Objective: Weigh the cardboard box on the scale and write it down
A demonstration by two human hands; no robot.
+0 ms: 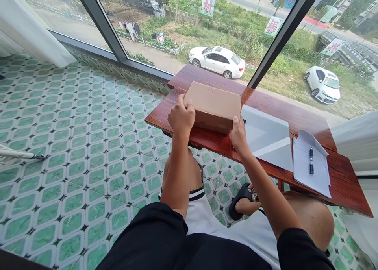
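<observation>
A closed brown cardboard box (pixel 214 102) rests on the left end of a reddish wooden table (pixel 265 104). My left hand (pixel 181 115) grips the box's near left corner, fingers curled over the top edge. My right hand (pixel 238 134) presses against its near right corner. Both hands hold the box between them on the tabletop.
Right of the box lies a grey flat sheet (pixel 267 136), then a white paper (pixel 311 163) with a dark pen (pixel 311 160) on it. A large window stands just behind the table. Green patterned floor tiles (pixel 88 144) spread to the left. My knees are under the table.
</observation>
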